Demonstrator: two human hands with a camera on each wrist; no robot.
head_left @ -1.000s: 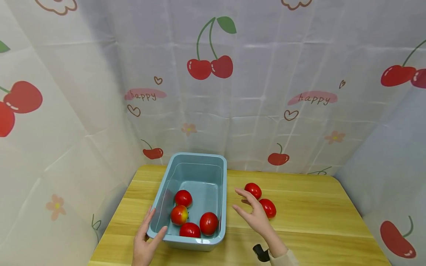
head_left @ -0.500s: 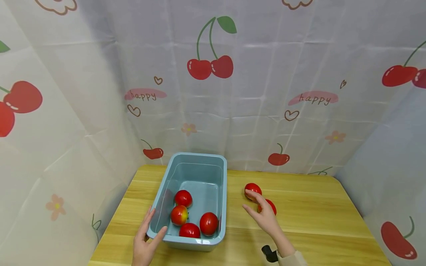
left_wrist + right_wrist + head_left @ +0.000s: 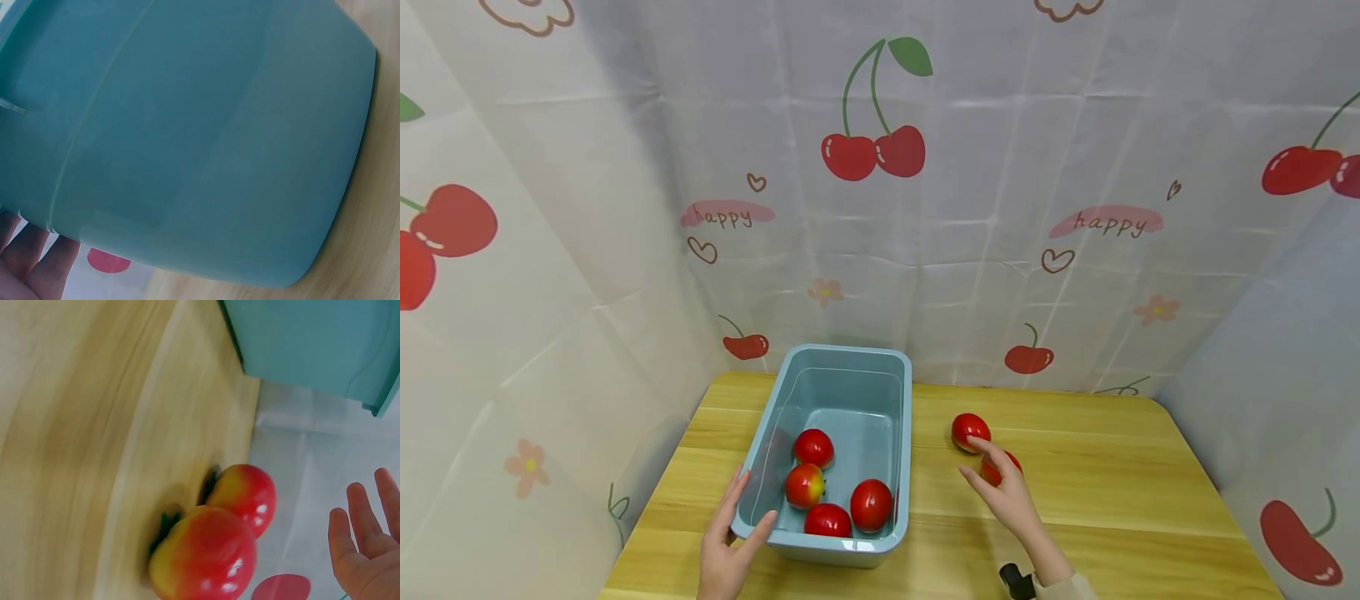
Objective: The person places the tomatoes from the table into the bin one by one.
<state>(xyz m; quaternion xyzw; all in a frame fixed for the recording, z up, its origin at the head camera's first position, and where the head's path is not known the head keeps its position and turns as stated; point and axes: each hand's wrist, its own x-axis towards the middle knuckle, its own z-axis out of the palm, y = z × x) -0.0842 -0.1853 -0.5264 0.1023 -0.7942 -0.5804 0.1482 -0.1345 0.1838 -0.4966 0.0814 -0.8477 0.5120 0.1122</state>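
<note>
Gripping blue bin (image 3: 831, 554) with left hand (image 3: 725, 542) | hovering right hand (image 3: 1007, 498), fingers wide and empty, near last two red fruits (image 3: 967, 428) on desk (image 3: 1120, 483) | counting four more (image 3: 814, 448) inside (over halfway, probably)

Head view: bright, even, mostly sharp. Soft light; small glints on red fruits (image 3: 871, 505), glare along the near rim of the bin (image 3: 847, 544). Faint shadow toward the near edge of the tabletop (image 3: 1075, 467). Wrist views softer, hazier; left fingers (image 3: 55, 265) shaded.
</note>
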